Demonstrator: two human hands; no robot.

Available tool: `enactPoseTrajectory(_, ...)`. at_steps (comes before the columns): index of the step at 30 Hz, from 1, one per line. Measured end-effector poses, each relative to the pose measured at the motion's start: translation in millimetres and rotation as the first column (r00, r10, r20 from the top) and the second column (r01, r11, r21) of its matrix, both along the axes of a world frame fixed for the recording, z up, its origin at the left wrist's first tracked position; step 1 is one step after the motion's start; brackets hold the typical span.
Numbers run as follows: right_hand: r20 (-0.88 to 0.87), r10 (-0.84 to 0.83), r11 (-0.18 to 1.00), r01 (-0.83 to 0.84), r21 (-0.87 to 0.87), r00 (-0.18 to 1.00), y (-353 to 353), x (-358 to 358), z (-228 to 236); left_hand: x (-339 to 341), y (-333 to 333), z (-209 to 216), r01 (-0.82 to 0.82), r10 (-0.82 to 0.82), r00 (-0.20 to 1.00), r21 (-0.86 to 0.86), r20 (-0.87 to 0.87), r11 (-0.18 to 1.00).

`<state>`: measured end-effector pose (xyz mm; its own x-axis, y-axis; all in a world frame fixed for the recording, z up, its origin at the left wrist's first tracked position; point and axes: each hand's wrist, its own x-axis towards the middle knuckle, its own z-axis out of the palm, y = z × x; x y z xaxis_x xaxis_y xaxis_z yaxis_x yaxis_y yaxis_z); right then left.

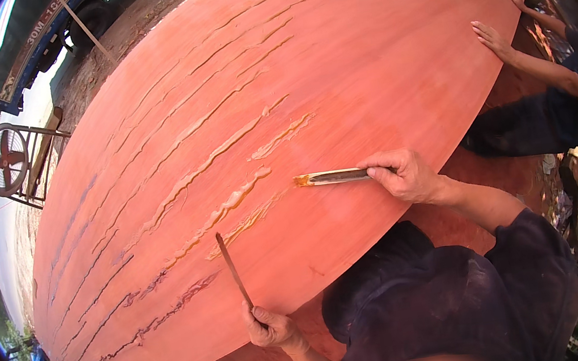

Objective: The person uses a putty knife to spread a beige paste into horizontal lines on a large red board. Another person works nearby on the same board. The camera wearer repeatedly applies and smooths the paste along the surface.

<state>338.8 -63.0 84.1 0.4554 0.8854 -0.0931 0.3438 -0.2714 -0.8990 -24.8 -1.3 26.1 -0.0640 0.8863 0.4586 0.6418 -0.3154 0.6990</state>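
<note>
Right hand (pixel 405 176) outstretched, gripping a brush (pixel 332 177); left hand (pixel 270 327) low, pinching a thin stick (pixel 233 268) over veneer sheet (pixel 373 45).

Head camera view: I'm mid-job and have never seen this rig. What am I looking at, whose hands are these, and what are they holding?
One fisheye camera worn on a person's head looks down, so straight edges bend. Below lies a large reddish wood veneer sheet with long splits, some filled with tan paste. The left hand grips a thin dark stick whose tip rests on the sheet. The right hand holds a narrow flat tool with paste on its tip. At far right, a co-worker's hand presses the sheet's edge.
</note>
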Motion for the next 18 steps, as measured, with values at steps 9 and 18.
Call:
enactPoseTrajectory(9, -0.463, -0.119, 0.989, 0.146, 0.023, 0.878, 6.3, 87.5, 35.8, 6.8, 3.5, -2.8, -0.137, 0.148, 0.98, -0.084, 0.136, 0.987)
enactPoseTrajectory(18, -0.114, 0.098, 0.974, -0.119, -0.192, 0.989, 98.4, 169.7, 66.2, 16.0, -0.5, -2.6, -0.235, 0.261, 0.945, -0.146, 0.196, 0.961)
